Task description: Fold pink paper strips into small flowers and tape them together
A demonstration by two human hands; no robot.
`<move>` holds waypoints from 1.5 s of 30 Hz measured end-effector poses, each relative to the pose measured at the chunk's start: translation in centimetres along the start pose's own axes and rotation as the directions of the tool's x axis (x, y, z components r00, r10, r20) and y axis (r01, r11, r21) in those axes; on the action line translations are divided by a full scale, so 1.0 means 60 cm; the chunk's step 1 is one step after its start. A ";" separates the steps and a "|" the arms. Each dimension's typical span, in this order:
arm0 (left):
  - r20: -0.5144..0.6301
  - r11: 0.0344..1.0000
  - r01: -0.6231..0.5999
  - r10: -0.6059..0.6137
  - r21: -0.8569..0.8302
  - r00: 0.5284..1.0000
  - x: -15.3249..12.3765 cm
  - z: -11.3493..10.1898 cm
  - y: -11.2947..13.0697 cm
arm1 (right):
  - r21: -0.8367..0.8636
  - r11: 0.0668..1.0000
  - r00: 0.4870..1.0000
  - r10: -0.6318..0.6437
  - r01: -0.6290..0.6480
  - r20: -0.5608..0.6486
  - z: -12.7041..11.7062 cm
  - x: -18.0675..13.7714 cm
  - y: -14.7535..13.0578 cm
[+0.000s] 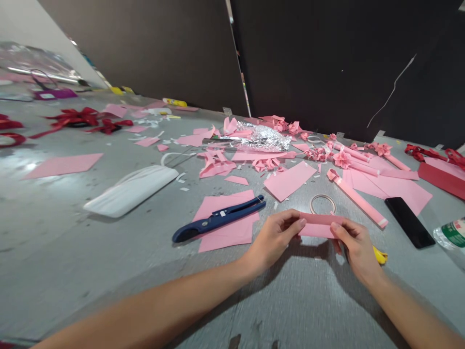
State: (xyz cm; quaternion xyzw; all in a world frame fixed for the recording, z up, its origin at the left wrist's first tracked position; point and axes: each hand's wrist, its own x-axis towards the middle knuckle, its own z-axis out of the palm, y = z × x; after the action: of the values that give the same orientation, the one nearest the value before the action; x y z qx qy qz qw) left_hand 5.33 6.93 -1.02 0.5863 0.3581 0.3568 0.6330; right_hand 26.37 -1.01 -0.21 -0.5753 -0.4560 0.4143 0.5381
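Observation:
Between my two hands is a piece of pink paper point(317, 227), with a lengthwise crease or fold across it. My left hand point(278, 236) pinches its left end between thumb and fingers. At the right end, my right hand point(356, 242) grips it the same way, thumb on top. The paper is held just above the grey surface. Behind it lies a roll of tape point(322, 203), partly covered by the paper. To the left, blue-handled shears point(220, 219) rest on a stack of pink paper sheets point(227, 242). Something yellow point(380, 255) shows behind my right wrist.
A white face mask point(132, 190) lies left. On the right are a rolled pink paper tube point(358, 201), a black phone point(410, 222) and a bottle point(450, 234). Pink scraps, paper flowers point(341, 159) and crumpled clear plastic point(263, 135) spread toward the dark wall point(327, 63). Red ribbons point(78, 118) lie far left.

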 end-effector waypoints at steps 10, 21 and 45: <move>0.185 0.994 -0.012 -0.009 0.110 0.983 -0.007 -0.004 0.007 | -0.008 1.000 1.000 0.007 -0.007 0.002 -0.003 0.000 -0.003; 0.078 0.982 -0.059 0.045 0.182 0.996 -0.009 0.001 0.014 | -0.091 0.996 0.998 0.006 -0.001 0.060 0.001 -0.003 -0.012; -0.025 0.928 -0.227 0.245 0.296 0.969 0.006 -0.009 0.001 | -0.227 0.938 0.959 -0.279 0.260 -0.054 -0.006 -0.001 -0.001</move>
State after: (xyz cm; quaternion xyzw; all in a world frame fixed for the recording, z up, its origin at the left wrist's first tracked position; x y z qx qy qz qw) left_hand 5.02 7.48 -0.97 0.7006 0.3528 0.3917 0.4809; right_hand 26.67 -1.15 -0.10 -0.5799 -0.5498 0.2594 0.5424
